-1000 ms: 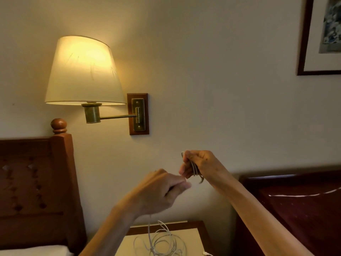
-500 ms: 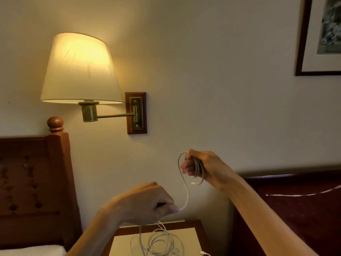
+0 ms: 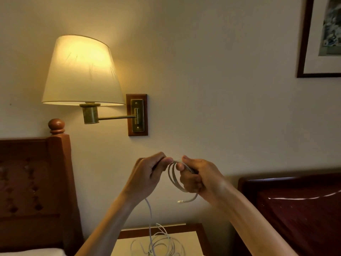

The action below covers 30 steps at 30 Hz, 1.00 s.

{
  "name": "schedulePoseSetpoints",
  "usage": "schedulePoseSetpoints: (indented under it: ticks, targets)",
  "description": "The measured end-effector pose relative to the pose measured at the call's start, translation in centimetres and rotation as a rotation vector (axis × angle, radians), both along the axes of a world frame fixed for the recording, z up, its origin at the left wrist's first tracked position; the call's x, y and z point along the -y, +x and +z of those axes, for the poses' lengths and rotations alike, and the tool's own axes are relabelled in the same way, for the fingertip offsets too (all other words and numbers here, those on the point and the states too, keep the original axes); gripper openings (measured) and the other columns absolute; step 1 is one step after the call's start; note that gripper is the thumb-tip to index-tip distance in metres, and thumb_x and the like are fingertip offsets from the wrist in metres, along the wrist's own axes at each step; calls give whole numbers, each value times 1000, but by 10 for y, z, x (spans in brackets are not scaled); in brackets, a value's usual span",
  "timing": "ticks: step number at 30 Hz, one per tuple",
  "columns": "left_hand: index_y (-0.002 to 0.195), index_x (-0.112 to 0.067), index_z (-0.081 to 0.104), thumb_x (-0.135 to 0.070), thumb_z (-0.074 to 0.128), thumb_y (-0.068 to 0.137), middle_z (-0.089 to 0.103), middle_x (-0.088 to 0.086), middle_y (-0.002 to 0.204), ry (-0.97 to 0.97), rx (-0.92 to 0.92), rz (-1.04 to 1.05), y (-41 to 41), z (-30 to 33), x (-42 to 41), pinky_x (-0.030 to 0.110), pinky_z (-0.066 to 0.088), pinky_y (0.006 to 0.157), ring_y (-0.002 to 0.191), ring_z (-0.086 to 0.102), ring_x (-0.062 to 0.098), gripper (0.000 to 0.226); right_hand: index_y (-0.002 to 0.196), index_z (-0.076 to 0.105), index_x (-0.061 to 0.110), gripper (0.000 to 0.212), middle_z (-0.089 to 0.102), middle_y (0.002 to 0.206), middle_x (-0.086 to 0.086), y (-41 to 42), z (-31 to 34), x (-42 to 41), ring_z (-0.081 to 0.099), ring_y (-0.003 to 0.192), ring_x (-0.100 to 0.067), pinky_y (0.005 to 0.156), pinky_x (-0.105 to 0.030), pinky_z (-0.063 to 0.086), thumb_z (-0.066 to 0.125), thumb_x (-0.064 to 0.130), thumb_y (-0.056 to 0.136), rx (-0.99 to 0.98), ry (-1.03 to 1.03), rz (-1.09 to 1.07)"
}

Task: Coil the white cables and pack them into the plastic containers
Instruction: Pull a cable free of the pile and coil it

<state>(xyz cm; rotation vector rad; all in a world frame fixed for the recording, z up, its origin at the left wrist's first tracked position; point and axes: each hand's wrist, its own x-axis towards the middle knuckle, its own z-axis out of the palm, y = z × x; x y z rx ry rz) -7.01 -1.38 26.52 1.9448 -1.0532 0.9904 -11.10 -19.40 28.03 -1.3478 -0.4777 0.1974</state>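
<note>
- Against the cream wall (image 3: 221, 89), a lit wall lamp (image 3: 81, 71) is mounted on a brass swing arm fixed to a wooden plate (image 3: 137, 114); a framed picture (image 3: 321, 37) is cut off at the upper right corner.
- At the left, a dark wooden headboard (image 3: 33, 191) with a round finial (image 3: 56, 126) is seen; at the right, a second dark wooden bed end (image 3: 295, 209) is partly in view.
- Low in the middle, a bedside table (image 3: 191, 237) with a pale top is seen between the two beds.
- Both forearms are raised before the wall, the two hands close together above the table.
- The right hand (image 3: 199, 179) is curled round a small coil of the white cable (image 3: 174, 179); several loops are gripped by it, and the plug end (image 3: 180, 201) hangs free just below.
- The left hand (image 3: 149, 174) is closed, and the running length of the same cable is pinched between its thumb and fingers, right beside the coil.
- From the left hand the cable drops straight down to a loose tangle (image 3: 158, 242) lying on the table top.
</note>
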Motion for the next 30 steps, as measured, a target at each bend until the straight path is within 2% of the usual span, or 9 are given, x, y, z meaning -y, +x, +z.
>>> schedulePoseSetpoints:
  ticks: [2, 5, 8, 11, 13, 17, 20, 26, 30]
  targets:
    - [73, -30, 48, -32, 43, 99, 45, -16, 60, -93, -113, -58, 13, -14, -5, 13, 32, 53, 53, 42, 4, 27, 73, 52, 11, 41, 26, 46, 6, 0, 12, 10, 20, 41, -9, 41, -21, 21, 29, 25, 105, -85, 147, 49]
    - [70, -31, 49, -54, 40, 95, 44, -12, 61, -224, -304, -99, 34, -57, -14, 19, 31, 53, 56, 38, 2, 36, 71, 50, 13, 32, 24, 43, 8, -1, 31, 28, 13, 41, -7, 38, -20, 20, 37, 24, 97, -186, 345, 152]
    - [67, -32, 51, -78, 33, 84, 47, -10, 59, -234, -457, 25, 47, -109, -16, 23, 32, 54, 55, 39, 2, 51, 74, 50, 14, 28, 26, 45, 9, 1, 42, 43, 15, 41, -7, 39, -19, 23, 39, 25, 97, -177, 393, 171]
    - [63, -24, 49, -85, 31, 77, 41, -11, 55, -38, -553, 96, 39, -126, -10, 28, 29, 55, 54, 34, 2, 65, 77, 49, 13, 31, 27, 48, 7, 9, 37, 47, 25, 40, -7, 41, -19, 28, 35, 27, 102, -136, 321, 85]
    - [63, -16, 45, -67, 40, 89, 37, -8, 57, 237, -572, 5, 22, -111, -1, 30, 26, 55, 55, 31, 4, 58, 80, 48, 12, 34, 32, 51, 4, 17, 28, 43, 31, 43, -9, 45, -21, 32, 32, 27, 105, -86, 203, -37]
    - [67, -8, 47, -52, 43, 96, 44, 6, 59, 487, -500, -85, -3, -63, 5, 35, 30, 53, 53, 35, 15, 53, 82, 53, 10, 34, 56, 60, -5, 27, 6, 29, 53, 54, -16, 59, -28, 44, 35, 27, 106, 61, -45, -219]
    - [64, -15, 48, -49, 42, 99, 44, 1, 56, 512, -386, -96, -12, -37, 2, 31, 30, 51, 49, 38, 16, 49, 82, 54, 7, 34, 67, 65, -10, 29, -7, 16, 63, 58, -21, 60, -30, 50, 37, 25, 105, 180, -164, -263]
    - [79, -39, 51, -42, 43, 100, 42, -21, 54, 441, -59, -47, -9, -2, 3, 12, 31, 49, 45, 46, 5, 23, 79, 59, 5, 37, 64, 58, -2, 34, -18, 2, 61, 53, -14, 55, -21, 49, 40, 25, 104, 305, -316, -304]
    - [84, -31, 59, -40, 43, 101, 44, -21, 60, 403, 141, 82, 3, 10, 4, 11, 36, 50, 49, 47, 0, 25, 77, 59, 5, 43, 60, 53, -1, 34, -19, 2, 55, 49, -13, 56, -18, 45, 37, 30, 105, 352, -390, -325]
